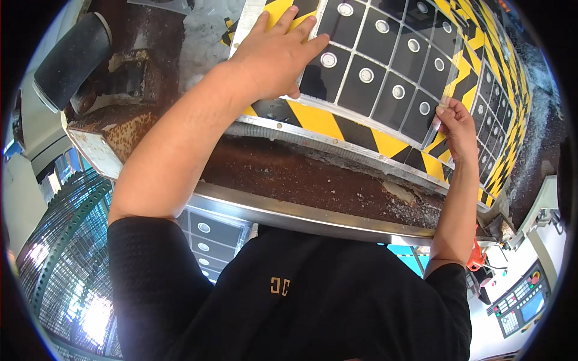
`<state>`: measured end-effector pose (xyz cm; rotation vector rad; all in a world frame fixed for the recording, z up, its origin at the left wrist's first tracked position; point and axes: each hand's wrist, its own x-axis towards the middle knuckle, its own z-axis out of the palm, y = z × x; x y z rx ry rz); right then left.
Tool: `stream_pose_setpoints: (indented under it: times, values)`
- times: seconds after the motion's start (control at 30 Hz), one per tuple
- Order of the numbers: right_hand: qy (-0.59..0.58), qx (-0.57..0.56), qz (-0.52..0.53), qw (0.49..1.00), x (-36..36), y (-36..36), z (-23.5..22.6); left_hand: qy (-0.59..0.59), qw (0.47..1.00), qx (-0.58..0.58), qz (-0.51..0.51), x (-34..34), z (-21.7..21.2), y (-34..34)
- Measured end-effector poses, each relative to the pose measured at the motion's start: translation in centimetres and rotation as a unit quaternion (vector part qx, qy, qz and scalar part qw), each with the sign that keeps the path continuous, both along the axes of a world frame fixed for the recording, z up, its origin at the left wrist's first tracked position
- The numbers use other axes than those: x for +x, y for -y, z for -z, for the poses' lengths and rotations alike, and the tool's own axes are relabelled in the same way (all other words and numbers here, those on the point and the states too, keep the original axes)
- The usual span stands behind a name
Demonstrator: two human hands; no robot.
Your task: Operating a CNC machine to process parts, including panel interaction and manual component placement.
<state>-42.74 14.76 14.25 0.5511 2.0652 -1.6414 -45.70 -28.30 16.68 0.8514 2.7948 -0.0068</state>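
A panel of black squares with white rings [366, 75] lies in front of me, bordered by yellow-and-black striped tape [313, 122]. Over it lies a clear, glossy sheet [430, 136], whose right edge overlaps the striped band. My left hand [274, 57] rests with fingers spread on the panel's left border, the fingertips reaching the sheet's left side. At the right edge, my right hand [457, 127] has thumb and fingers pinched on the clear sheet. The fingers hide part of that edge.
A second ringed black grid [490, 114] stands farther right. A brown, debris-strewn machine bed [289, 165] and a metal rail [313, 212] run in front of me. At left are a dark cylinder [73, 60] and a rusty bracket [117, 129]; a control panel [521, 301] is at lower right.
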Motion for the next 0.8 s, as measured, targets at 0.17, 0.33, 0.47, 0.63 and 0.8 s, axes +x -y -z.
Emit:
stream_pose_setpoints:
  times: [0.17,0.33,0.47,0.63,0.8]
  values:
    - [0.0,-0.003,0.016,1.0,-0.1,0.7,-0.4,0.044,0.999,0.013,-0.014,-0.1,-1.2,-0.3]
    - [0.005,-0.006,0.026,1.0,0.1,0.7,-0.3,0.119,0.993,0.004,-0.025,-0.4,-2.1,-0.7]
    - [0.014,-0.001,0.035,0.999,0.1,1.6,-1.3,0.128,0.991,-0.007,-0.022,-0.5,-2.6,-0.7]
    - [0.01,-0.008,0.036,0.999,-0.1,1.4,-1.4,0.145,0.989,-0.014,-0.017,-0.9,-3.0,-0.7]
    - [0.021,-0.006,0.047,0.999,-0.4,1.9,-1.4,0.152,0.988,-0.013,-0.018,-1.1,-2.6,-0.5]
